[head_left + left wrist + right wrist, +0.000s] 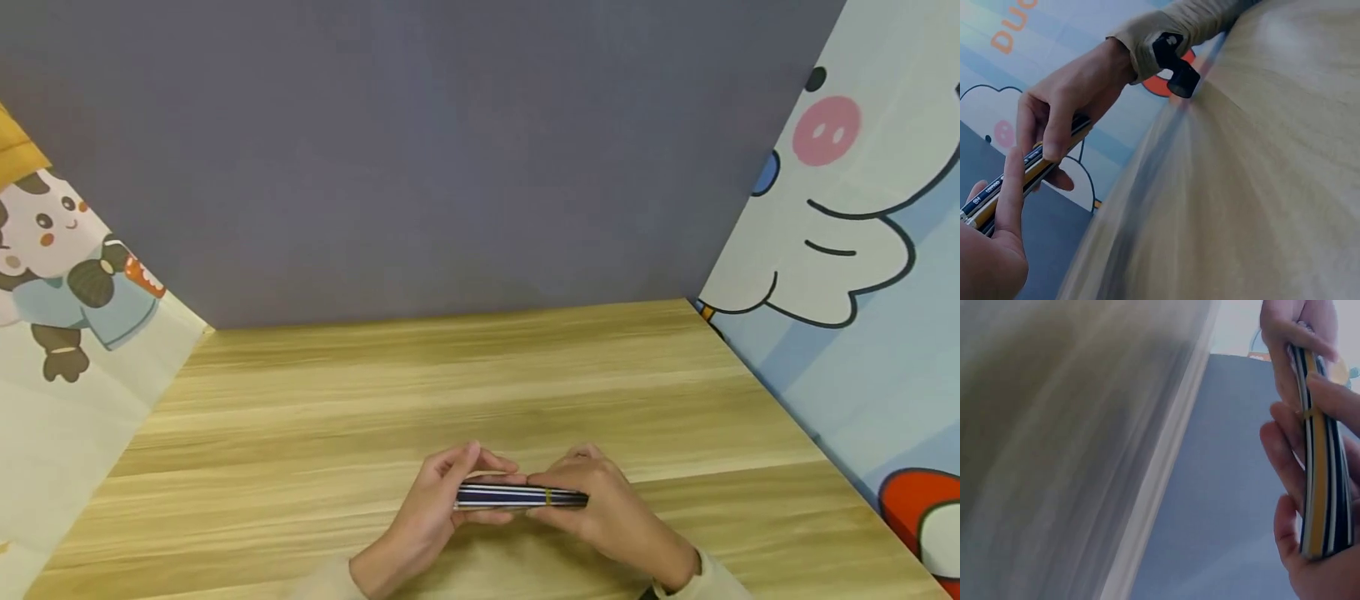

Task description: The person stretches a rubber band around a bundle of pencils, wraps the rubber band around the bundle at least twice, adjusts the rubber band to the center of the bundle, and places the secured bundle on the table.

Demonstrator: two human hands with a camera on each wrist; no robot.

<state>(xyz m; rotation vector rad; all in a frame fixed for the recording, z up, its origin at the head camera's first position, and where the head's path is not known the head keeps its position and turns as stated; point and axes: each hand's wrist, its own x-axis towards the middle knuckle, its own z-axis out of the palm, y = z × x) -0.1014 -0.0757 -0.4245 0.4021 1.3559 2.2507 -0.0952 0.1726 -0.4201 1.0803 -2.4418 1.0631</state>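
Note:
A bundle of striped pencils (498, 497) lies sideways between both hands, just above the wooden table. Dark, white and yellow-orange stripes run along the pencils (1319, 481), and a thin yellow band (548, 497) wraps them nearer the right end. My left hand (431, 498) holds the left end, thumb on one side and fingers on the other. At the other end, my right hand (609, 504) grips the bundle between thumb and fingers close to the band. Small pale lettering shows on one pencil (992, 187) in the left wrist view.
The wood-grain table (375, 392) spreads under the hands. A grey panel (450, 167) stands along its back edge. Cartoon-printed panels rise at the left (82, 400) and right (840, 275). A black strap-on mount (1175, 65) sits on the right wrist's sleeve.

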